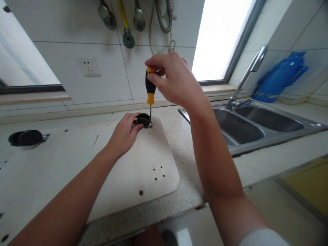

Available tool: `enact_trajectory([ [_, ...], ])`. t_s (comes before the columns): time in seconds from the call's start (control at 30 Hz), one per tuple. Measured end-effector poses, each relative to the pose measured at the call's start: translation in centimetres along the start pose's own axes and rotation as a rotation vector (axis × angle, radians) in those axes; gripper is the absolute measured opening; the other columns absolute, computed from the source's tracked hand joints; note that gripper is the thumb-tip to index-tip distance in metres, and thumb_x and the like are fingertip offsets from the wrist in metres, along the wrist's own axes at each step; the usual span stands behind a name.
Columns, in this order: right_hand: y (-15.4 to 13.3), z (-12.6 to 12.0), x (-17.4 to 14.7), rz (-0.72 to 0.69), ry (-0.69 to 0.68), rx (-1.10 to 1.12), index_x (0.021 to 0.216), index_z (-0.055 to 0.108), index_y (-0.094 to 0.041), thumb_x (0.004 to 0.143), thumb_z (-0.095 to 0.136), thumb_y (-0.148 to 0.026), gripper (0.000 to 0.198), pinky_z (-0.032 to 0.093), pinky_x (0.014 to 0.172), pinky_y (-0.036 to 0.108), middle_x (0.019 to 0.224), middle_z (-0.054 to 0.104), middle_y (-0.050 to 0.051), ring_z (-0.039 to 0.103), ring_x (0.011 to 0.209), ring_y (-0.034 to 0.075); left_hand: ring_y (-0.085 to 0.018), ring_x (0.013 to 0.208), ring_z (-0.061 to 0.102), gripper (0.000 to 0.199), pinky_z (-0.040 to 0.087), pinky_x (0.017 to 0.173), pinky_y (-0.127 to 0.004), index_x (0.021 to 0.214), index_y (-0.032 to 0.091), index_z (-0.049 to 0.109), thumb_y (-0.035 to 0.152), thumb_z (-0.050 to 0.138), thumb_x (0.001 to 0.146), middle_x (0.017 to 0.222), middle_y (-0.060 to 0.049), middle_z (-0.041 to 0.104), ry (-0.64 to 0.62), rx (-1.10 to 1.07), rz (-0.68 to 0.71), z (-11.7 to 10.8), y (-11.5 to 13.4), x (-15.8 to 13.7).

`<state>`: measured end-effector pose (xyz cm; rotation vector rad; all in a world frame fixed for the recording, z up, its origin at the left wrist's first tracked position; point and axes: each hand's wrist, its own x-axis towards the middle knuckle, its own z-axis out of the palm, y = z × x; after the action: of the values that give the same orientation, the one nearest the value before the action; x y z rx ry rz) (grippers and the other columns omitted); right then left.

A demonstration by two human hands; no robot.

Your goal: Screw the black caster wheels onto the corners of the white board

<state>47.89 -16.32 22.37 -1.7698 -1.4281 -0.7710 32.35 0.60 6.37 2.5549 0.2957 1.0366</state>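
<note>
A white board [123, 184] with rounded corners and several holes lies flat on the speckled countertop. Near its far right corner my left hand [125, 133] grips a black caster wheel [143, 119], fingers closed around its side. Above it, my right hand [171, 77] pinches the top of a screwdriver [151, 85] with a black and yellow handle. The screwdriver stands nearly upright, its tip down at the metal plate beside the caster. Whether the tip sits in a screw is too small to tell. Another black caster wheel [27, 137] is attached at the board's far left.
To the right is a double steel sink [238, 126] with a chrome faucet [247, 77]. A blue thermos jug [280, 77] leans in the corner. Pipe valves [139, 18], a yellow hose [123, 15] and a socket [88, 67] are on the tiled wall.
</note>
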Motion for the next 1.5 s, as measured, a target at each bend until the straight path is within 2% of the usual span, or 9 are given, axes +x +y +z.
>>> enact_trajectory([
  [0.17, -0.3, 0.8, 0.0, 0.004, 0.04, -0.007, 0.105, 0.075, -0.031, 0.106, 0.073, -0.036, 0.006, 0.057, 0.09, 0.045, 0.122, 0.082, 0.008, 0.076, 0.11, 0.032, -0.032, 0.126, 0.074, 0.039, 0.062, 0.116, -0.053, 0.141, 0.02, 0.071, 0.032, 0.065, 0.104, 0.137, -0.014, 0.077, -0.01, 0.003, -0.007, -0.1, 0.1, 0.0],
  [0.37, -0.4, 0.4, -0.1, 0.004, -0.065, 0.024, 0.11, 0.076, -0.032, 0.106, 0.065, -0.026, 0.013, 0.057, 0.088, 0.045, 0.119, 0.083, 0.007, 0.076, 0.112, 0.033, -0.032, 0.126, 0.075, 0.04, 0.062, 0.116, -0.053, 0.142, 0.02, 0.071, 0.032, 0.063, 0.105, 0.138, -0.014, 0.076, -0.002, -0.013, 0.001, 0.0, 0.0, 0.0],
  [0.63, -0.6, 1.3, 0.0, 0.052, 0.008, -0.026, 0.108, 0.077, -0.027, 0.109, 0.074, -0.037, 0.01, 0.057, 0.089, 0.045, 0.127, 0.078, 0.011, 0.072, 0.116, 0.033, -0.032, 0.125, 0.075, 0.04, 0.062, 0.116, -0.053, 0.141, 0.02, 0.071, 0.033, 0.065, 0.105, 0.137, -0.014, 0.076, -0.005, -0.007, -0.002, 0.0, -0.1, 0.0],
  [0.77, -0.6, 0.9, -0.1, -0.009, -0.099, 0.019, 0.112, 0.074, -0.032, 0.109, 0.065, -0.023, 0.013, 0.057, 0.093, 0.043, 0.121, 0.08, 0.006, 0.074, 0.112, 0.031, -0.032, 0.127, 0.075, 0.04, 0.062, 0.116, -0.053, 0.142, 0.019, 0.071, 0.033, 0.064, 0.105, 0.138, -0.014, 0.076, -0.004, -0.02, 0.001, 0.1, -0.1, 0.0],
  [0.87, -0.6, 1.4, -0.1, 0.01, -0.024, -0.002, 0.114, 0.072, -0.032, 0.109, 0.07, -0.033, 0.006, 0.056, 0.09, 0.043, 0.12, 0.08, 0.007, 0.072, 0.111, 0.032, -0.032, 0.126, 0.075, 0.039, 0.062, 0.115, -0.052, 0.141, 0.02, 0.071, 0.033, 0.064, 0.105, 0.137, -0.014, 0.076, 0.001, -0.019, 0.002, 0.1, 0.0, 0.0],
  [0.97, -1.0, 1.7, -0.1, 0.062, 0.035, -0.068, 0.104, 0.071, -0.028, 0.109, 0.073, -0.044, 0.016, 0.054, 0.087, 0.042, 0.119, 0.077, 0.011, 0.07, 0.116, 0.034, -0.032, 0.126, 0.075, 0.039, 0.062, 0.116, -0.051, 0.141, 0.018, 0.072, 0.032, 0.065, 0.104, 0.136, -0.014, 0.077, 0.002, -0.018, 0.004, 0.0, 0.0, 0.0],
  [1.17, -1.1, 0.5, -0.3, 0.017, -0.124, 0.047, 0.109, 0.071, -0.024, 0.105, 0.072, -0.022, 0.004, 0.047, 0.093, 0.039, 0.118, 0.077, 0.008, 0.068, 0.112, 0.029, -0.032, 0.124, 0.075, 0.041, 0.062, 0.115, -0.051, 0.142, 0.018, 0.072, 0.032, 0.065, 0.104, 0.137, -0.015, 0.076, -0.001, -0.01, 0.003, 0.0, 0.1, 0.0],
  [1.33, -0.7, 1.9, -0.1, 0.113, 0.032, 0.028, 0.102, 0.066, -0.023, 0.107, 0.077, -0.045, 0.026, 0.04, 0.088, 0.036, 0.108, 0.072, 0.008, 0.064, 0.107, 0.027, -0.032, 0.121, 0.076, 0.041, 0.062, 0.113, -0.052, 0.141, 0.017, 0.072, 0.032, 0.065, 0.104, 0.135, -0.015, 0.077, -0.003, -0.015, -0.004, 0.0, 0.1, 0.0],
  [1.5, -1.0, 2.3, -0.1, 0.127, -0.079, 0.065, 0.108, 0.063, -0.024, 0.111, 0.072, -0.04, 0.019, 0.037, 0.086, 0.034, 0.106, 0.073, 0.006, 0.063, 0.1, 0.024, -0.033, 0.123, 0.075, 0.043, 0.061, 0.113, -0.051, 0.142, 0.018, 0.071, 0.034, 0.068, 0.103, 0.137, -0.015, 0.077, -0.002, -0.028, -0.014, -0.1, 0.3, -0.1],
])
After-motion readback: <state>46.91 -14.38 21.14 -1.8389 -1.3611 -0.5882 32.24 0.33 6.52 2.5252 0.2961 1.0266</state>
